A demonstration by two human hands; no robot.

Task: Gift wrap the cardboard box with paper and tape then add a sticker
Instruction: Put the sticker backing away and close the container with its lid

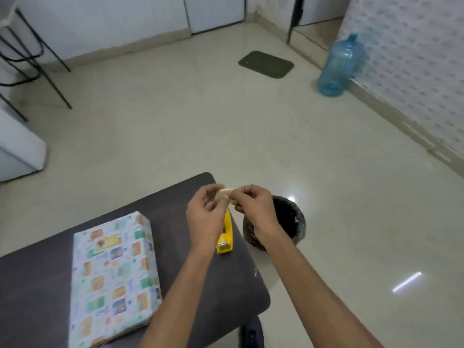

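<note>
Both hands are meeting above the far right corner of the dark table (50, 285). Left hand (204, 217) and right hand (253, 205) are each pinching an end of a small pale-yellow scrap (225, 192), fingers curled around it. Cannot tell if it is tape or sticker backing. Wrapped box (113, 280) is lying flat on the table's near left, patterned paper covering it, well apart from the hands. Yellow tool (226, 238), tape dispenser or stapler, is lying on the table just under the left hand. Black bin (288, 217) is standing on the floor right of the table. Blue water jug (339, 69) is standing far right, with a green mat (266, 64) left of it.
</note>
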